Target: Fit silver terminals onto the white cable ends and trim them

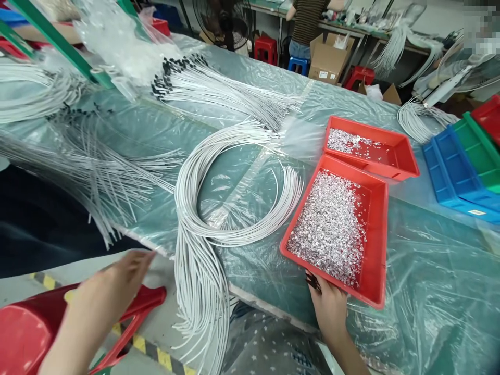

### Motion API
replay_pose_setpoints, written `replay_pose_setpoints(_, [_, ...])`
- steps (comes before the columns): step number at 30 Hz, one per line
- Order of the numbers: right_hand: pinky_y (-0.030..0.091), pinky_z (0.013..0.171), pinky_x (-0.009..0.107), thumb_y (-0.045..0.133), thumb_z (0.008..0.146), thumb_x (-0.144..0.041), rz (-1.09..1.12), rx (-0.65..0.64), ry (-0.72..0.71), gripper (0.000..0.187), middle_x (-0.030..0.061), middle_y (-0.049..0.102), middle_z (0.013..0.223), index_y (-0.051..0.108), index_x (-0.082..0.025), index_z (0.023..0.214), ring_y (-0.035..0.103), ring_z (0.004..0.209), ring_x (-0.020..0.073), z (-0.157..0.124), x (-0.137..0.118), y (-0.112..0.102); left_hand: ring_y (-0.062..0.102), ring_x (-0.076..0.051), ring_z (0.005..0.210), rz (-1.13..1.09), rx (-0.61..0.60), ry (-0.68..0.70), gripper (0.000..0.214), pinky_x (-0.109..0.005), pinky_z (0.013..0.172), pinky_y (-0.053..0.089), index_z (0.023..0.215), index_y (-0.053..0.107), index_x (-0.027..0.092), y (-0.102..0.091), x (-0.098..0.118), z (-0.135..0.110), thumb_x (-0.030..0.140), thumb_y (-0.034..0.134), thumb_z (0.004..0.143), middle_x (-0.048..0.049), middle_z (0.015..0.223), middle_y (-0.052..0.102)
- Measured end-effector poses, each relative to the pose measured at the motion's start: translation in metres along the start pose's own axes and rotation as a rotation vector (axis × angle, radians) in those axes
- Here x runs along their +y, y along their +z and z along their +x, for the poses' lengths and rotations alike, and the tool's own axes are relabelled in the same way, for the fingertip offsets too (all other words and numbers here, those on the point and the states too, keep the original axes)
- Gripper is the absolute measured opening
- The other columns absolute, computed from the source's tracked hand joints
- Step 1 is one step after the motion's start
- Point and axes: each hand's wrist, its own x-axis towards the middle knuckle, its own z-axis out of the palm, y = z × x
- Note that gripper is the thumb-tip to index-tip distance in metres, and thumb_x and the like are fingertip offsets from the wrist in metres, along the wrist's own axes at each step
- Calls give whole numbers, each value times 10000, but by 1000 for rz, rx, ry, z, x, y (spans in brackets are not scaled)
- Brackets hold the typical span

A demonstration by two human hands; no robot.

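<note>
My right hand (330,307) is at the near edge of a red tray (377,260), its fingers curled against the rim. Small dark bits show at its fingertips; I cannot make out what they are. Shiny small metal pieces (328,229) fill much of this tray. My left hand (113,284), smeared by motion, hovers off the table's front edge above a red plastic stool (27,328); its grip is unclear. Between the hands lies a coiled bundle of white cables (187,208), its loose ends hanging over the table edge.
Behind the near tray stands a second red tray (398,151) with similar pieces. Blue bins (449,172) and a green bin (476,151) sit at right. More white cables with black ends (172,78) lie farther back. A fan (224,23) and another person (308,21) are beyond.
</note>
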Motion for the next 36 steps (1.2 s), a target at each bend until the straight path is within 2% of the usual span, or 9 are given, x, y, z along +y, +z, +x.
replay_pose_setpoints(1, [500,560,319,434,902,-189,14,-2,8,292,102,744,733,725,-170,930,705,633,279,1,0,0,500,-144,425,180,-94,241,184,-193,462,256,862,621,176,8,19,4,352,633,812,11,617,609])
replay_pose_setpoints(2, [502,561,310,430,900,-187,30,-6,11,295,96,747,744,723,-172,929,709,642,273,2,-1,1,575,-190,494,215,-136,370,224,-219,494,318,873,620,159,18,39,8,376,566,859,-29,664,641])
replay_pose_setpoints(5, [508,547,279,399,891,-159,105,-45,11,308,59,754,784,706,-184,916,717,645,239,2,-3,-1,646,-230,702,210,-286,625,260,-268,613,424,925,616,164,57,98,13,369,456,927,-68,808,680])
replay_pose_setpoints(8, [508,511,270,382,902,-180,193,-99,39,296,38,751,764,678,-191,909,714,614,222,2,-5,-6,632,-230,833,217,-351,789,224,-303,734,451,944,596,162,93,142,16,316,434,951,-70,869,668])
replay_pose_setpoints(12, [509,498,264,419,932,-292,293,-126,109,264,40,721,691,644,-187,844,693,579,210,7,-7,-13,592,-231,921,250,-302,848,209,-361,810,462,985,572,114,127,174,23,282,451,954,-93,961,626])
replay_pose_setpoints(20, [553,553,248,459,945,-357,395,-93,167,260,45,719,693,636,-173,896,693,585,189,2,-7,-13,576,-226,1000,303,-254,826,189,-416,838,495,1050,573,122,158,179,26,229,573,893,-79,1091,588])
replay_pose_setpoints(25, [574,610,288,442,936,-242,335,-65,88,247,64,752,816,678,-173,931,724,687,224,0,-4,-7,590,-218,978,327,-262,806,142,-417,834,502,991,596,121,160,179,27,222,576,894,-65,1034,611])
replay_pose_setpoints(29, [558,545,281,384,906,-134,269,-14,-19,298,68,751,772,682,-151,914,716,610,220,-1,-1,-5,607,-200,930,299,-275,784,112,-403,818,508,946,609,120,161,181,25,212,562,903,-53,986,627])
replay_pose_setpoints(36, [508,456,241,374,873,-94,236,-11,-77,277,55,725,671,647,-141,885,674,481,185,-3,10,-11,613,-189,890,21,-332,703,103,-402,819,502,889,611,121,158,182,22,210,561,904,-38,926,634])
